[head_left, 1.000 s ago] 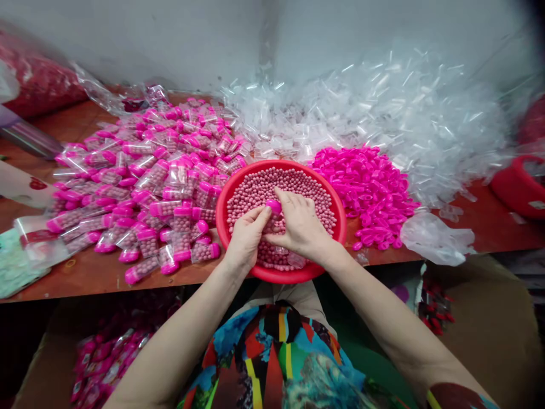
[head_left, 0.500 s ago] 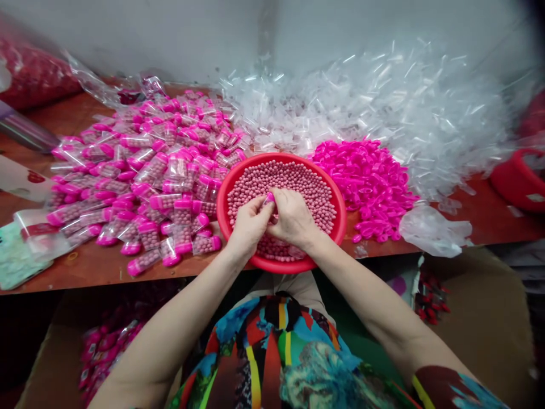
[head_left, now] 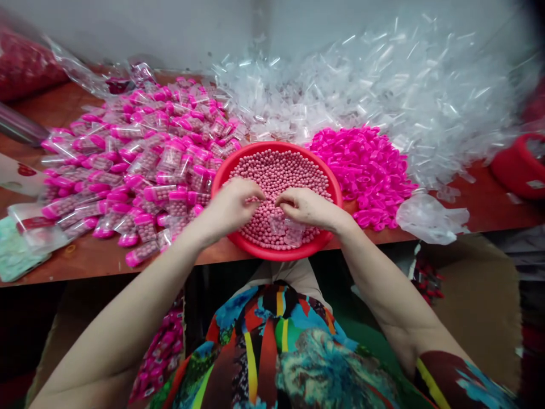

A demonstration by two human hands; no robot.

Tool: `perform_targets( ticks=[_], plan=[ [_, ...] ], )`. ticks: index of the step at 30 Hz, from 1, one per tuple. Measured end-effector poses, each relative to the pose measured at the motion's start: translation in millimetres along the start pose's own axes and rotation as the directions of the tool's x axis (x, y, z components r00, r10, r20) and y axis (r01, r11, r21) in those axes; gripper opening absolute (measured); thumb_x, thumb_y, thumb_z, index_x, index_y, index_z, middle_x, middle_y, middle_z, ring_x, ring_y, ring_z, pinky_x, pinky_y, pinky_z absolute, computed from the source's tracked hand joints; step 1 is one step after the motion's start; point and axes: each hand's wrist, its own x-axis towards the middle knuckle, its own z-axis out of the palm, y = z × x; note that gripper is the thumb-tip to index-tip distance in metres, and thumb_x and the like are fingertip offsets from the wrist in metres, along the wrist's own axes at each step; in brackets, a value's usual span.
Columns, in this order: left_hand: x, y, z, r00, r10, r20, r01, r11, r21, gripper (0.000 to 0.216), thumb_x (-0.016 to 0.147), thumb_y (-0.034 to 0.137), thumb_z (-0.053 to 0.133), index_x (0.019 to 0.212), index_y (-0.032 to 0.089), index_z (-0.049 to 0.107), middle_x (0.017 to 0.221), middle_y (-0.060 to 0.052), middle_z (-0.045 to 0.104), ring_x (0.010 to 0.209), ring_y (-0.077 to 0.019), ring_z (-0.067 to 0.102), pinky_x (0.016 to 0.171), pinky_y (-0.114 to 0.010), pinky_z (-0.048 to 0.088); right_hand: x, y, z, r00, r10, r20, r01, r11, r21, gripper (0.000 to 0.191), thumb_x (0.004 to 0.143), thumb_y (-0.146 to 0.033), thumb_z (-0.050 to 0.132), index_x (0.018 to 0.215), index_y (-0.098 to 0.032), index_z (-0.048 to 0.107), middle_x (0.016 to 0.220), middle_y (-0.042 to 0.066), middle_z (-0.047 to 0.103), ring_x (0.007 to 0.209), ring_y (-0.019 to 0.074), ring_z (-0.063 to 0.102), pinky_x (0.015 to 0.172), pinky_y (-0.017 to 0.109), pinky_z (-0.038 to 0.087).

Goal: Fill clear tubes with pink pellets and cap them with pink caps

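A red bowl (head_left: 336, 187) full of small pink beads (head_left: 276, 170) sits at the table's front edge. My left hand (head_left: 236, 205) is over the bowl's left side, its fingers curled inward; whatever they may hold is hidden. Facing it over the beads, my right hand (head_left: 307, 205) has bent fingers, with a small gap between fingertips and thumb and nothing visible there. Just below it, small clear plastic containers (head_left: 293, 236) lie on the beads. Bead-filled clear containers with pink caps (head_left: 157, 153) form a large heap left of the bowl.
Loose bright pink caps (head_left: 361, 170) are piled right of the bowl. Behind them rises a big mound of clear plastic containers (head_left: 383, 96). A crumpled clear bag (head_left: 432, 217) lies at the front edge, and another red container (head_left: 519, 167) stands far right.
My hands were together over the bowl, holding a small pink-capped piece. Now they are apart, the left shifted left and the right slightly rightward. The pink-capped piece no longer shows between them.
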Motion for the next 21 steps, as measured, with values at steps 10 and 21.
perform_targets(
  ticks=[10,21],
  plan=[
    [11,4,37,0.980,-0.055,0.190,0.071,0.994,-0.079,0.015,0.081,0.028,0.066,0.087,0.016,0.073,0.088,-0.009,0.069,0.085,-0.0222,0.063,0.081,-0.035,0.049,-37,6,20,0.981,0.096,-0.169,-0.088,0.995,0.052,0.032,0.090,-0.026,0.060,0.120,-0.015,0.064,0.118,0.013,0.068,0.109,0.0240,0.062,0.097,0.041,0.046],
    [10,9,45,0.986,0.166,0.026,-0.166,0.939,0.302,0.039,0.084,0.013,0.057,0.122,0.018,0.065,0.127,-0.014,0.062,0.112,-0.0279,0.058,0.101,-0.047,0.045,-11,6,31,0.906,0.358,-0.224,-0.124,0.733,0.669,0.030,0.082,-0.023,0.057,0.110,-0.016,0.067,0.101,0.005,0.073,0.092,0.0182,0.068,0.086,0.034,0.053]
  ],
)
